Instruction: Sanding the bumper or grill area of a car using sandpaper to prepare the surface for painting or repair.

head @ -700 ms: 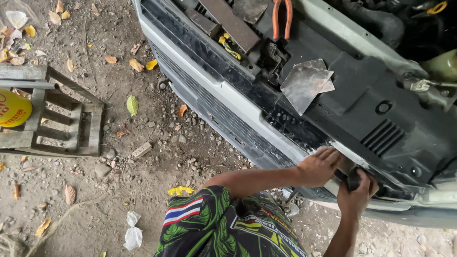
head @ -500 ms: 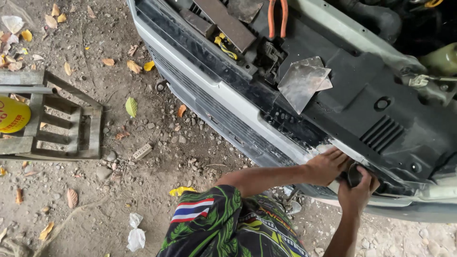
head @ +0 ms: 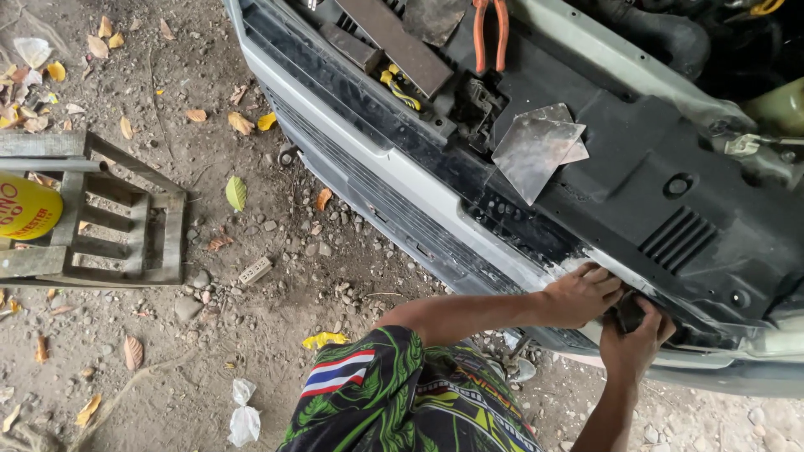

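Note:
I look down at the front of a car with its grille (head: 394,209) and black upper panel (head: 670,209) exposed. My left hand (head: 582,295) presses on the lower edge of the black panel at the bumper line. My right hand (head: 635,341) sits just below and to the right of it, with its fingers curled around a small dark part (head: 630,311) at the same spot. What the part is cannot be told. Both forearms reach in from the bottom, above my patterned shorts (head: 402,402).
Orange-handled pliers (head: 490,33), a bent metal sheet (head: 536,151) and a yellow-handled tool (head: 400,90) lie on the engine bay. A grey wooden crate (head: 126,218) with a yellow can (head: 25,205) stands at left on dirt strewn with leaves and stones.
Both hands stay at the same spot on the panel edge; only the camera view has shifted slightly.

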